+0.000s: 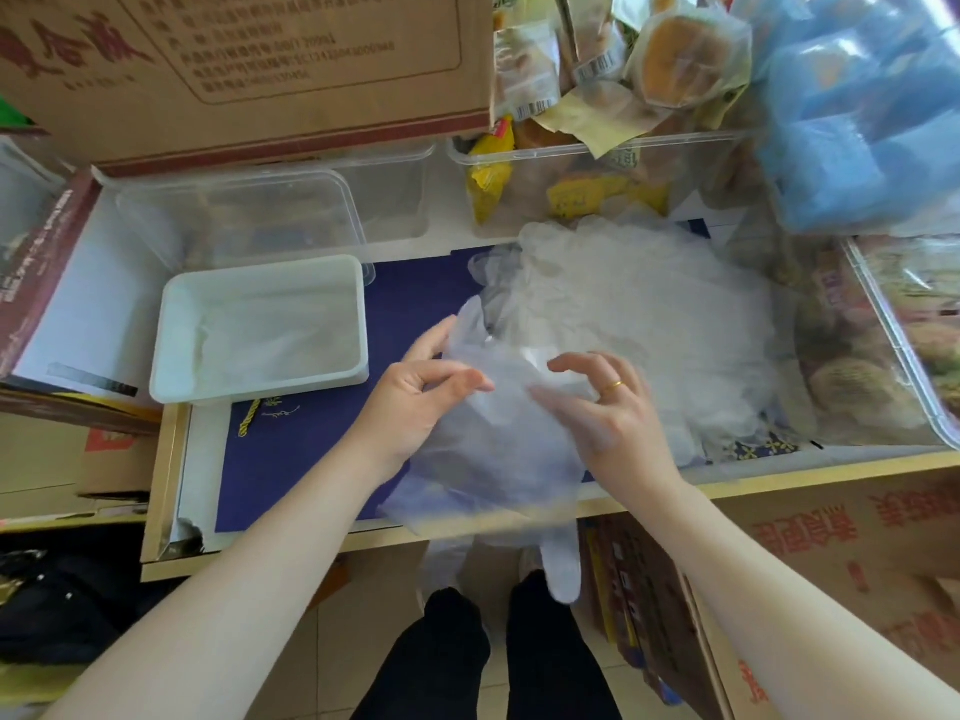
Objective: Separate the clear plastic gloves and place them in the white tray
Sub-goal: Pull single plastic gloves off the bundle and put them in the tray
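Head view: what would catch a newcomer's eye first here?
The heap of clear plastic gloves on the blue mat, centre right, with the left hand and right hand pulling one glove from its near edge. Left of them sits the white tray.
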`<move>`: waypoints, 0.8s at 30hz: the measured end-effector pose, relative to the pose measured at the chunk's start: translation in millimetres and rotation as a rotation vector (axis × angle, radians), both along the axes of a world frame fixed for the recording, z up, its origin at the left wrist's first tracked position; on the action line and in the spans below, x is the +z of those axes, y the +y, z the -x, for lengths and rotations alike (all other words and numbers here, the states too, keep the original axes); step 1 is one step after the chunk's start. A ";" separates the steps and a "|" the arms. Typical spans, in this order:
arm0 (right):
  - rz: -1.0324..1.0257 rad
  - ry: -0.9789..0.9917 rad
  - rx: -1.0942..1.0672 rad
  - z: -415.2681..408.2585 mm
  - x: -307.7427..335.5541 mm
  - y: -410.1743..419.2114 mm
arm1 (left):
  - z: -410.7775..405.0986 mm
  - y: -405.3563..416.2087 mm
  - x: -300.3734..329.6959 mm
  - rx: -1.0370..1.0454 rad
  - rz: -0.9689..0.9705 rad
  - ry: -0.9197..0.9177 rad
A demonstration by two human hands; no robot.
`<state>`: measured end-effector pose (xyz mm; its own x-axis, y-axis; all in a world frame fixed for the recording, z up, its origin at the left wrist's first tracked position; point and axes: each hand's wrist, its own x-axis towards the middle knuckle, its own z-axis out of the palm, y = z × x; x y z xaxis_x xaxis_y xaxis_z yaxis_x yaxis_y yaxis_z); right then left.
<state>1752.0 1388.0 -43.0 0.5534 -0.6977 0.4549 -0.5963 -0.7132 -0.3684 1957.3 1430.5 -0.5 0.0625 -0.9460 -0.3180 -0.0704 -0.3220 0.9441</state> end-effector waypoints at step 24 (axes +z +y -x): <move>-1.702 -0.495 0.153 -35.4 57.5 -23.2 | -40.2 11.6 37.3 -0.076 0.268 0.202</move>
<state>1787.5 1364.8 14.5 0.7009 -0.4909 -0.5174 -0.1827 0.5777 -0.7955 1997.5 1442.1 36.8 -0.0503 -0.9972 -0.0562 0.1127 -0.0616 0.9917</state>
